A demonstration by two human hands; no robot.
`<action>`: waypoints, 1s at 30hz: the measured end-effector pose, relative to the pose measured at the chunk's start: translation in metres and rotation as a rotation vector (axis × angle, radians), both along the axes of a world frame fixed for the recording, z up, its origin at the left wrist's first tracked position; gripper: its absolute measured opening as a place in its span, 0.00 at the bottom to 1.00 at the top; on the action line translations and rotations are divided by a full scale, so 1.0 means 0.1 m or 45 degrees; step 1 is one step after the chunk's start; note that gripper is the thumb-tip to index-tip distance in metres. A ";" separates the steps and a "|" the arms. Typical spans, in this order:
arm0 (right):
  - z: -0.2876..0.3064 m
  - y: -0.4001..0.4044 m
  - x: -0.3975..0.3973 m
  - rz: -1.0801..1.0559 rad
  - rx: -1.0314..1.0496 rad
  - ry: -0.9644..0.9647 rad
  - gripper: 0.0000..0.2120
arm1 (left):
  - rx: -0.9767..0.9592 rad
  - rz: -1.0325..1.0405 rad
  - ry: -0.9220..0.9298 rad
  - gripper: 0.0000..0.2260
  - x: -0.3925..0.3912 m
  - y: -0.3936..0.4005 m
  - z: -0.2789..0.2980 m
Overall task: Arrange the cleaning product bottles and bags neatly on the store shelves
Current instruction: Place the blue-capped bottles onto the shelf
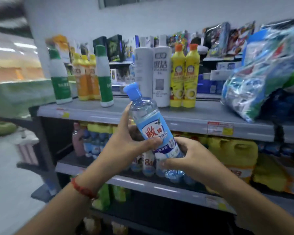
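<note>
Bottle (pixel 153 131) before the top shelf (pixel 185 117); upright bottles (pixel 161 77) on it; bags (pixel 265 73) at right

clear bottle (pixel 153 128): blue cap, blue-white label, red characters | shelf (pixel 193 119): grey | bracelet (pixel 82 189): red

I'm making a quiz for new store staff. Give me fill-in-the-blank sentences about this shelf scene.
1. The clear bottle held by both hands has a ____ cap.
2. The two yellow bottles on the top shelf have ____ caps.
3. The left hand wears a ____ bracelet at the wrist.
4. The right hand grips the bottle's ____ end.

Answers: blue; orange; red; bottom
</note>
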State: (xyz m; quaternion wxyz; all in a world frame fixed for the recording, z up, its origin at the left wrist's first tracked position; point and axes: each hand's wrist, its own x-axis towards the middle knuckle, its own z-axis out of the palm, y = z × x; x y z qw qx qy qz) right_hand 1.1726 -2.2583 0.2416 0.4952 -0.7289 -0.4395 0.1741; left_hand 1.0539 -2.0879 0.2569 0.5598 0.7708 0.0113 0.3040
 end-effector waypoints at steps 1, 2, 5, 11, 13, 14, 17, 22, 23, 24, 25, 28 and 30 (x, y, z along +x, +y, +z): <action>0.12 0.06 0.02 0.012 0.020 -0.026 0.21 | 0.031 0.014 -0.016 0.46 0.02 0.06 0.13; 0.23 0.12 0.04 0.026 0.043 -0.049 0.21 | 0.064 0.030 -0.029 0.47 0.06 0.11 0.26; 0.53 0.28 0.16 0.034 0.132 -0.108 0.19 | 0.180 0.071 -0.085 0.47 0.17 0.26 0.61; 0.90 0.76 0.53 0.053 0.266 -0.168 0.18 | 0.419 0.156 -0.153 0.45 0.46 0.60 1.18; 0.98 0.98 0.67 0.073 0.305 -0.143 0.19 | 0.497 0.208 -0.154 0.50 0.57 0.75 1.30; 1.00 1.12 0.74 0.077 0.320 -0.131 0.19 | 0.532 0.234 -0.163 0.52 0.62 0.83 1.34; 1.03 1.54 0.93 0.074 0.324 -0.115 0.21 | 0.540 0.258 -0.187 0.53 0.78 1.14 1.39; 0.94 2.16 1.07 0.031 0.188 -0.195 0.20 | 0.519 0.283 -0.133 0.50 1.00 1.68 1.26; 0.92 2.25 1.09 0.006 0.169 -0.200 0.19 | 0.491 0.280 -0.113 0.50 1.05 1.78 1.22; 0.89 2.33 1.09 -0.024 0.153 -0.197 0.18 | 0.463 0.265 -0.090 0.49 1.10 1.87 1.18; 0.87 2.38 1.08 -0.052 0.132 -0.191 0.17 | 0.450 0.246 -0.068 0.49 1.15 1.97 1.14; 0.84 2.52 1.03 -0.090 0.055 -0.165 0.21 | 0.500 0.194 -0.033 0.47 1.30 2.24 1.07; 0.82 2.59 0.97 -0.108 0.025 -0.168 0.30 | 0.479 0.142 0.001 0.47 1.41 2.38 1.08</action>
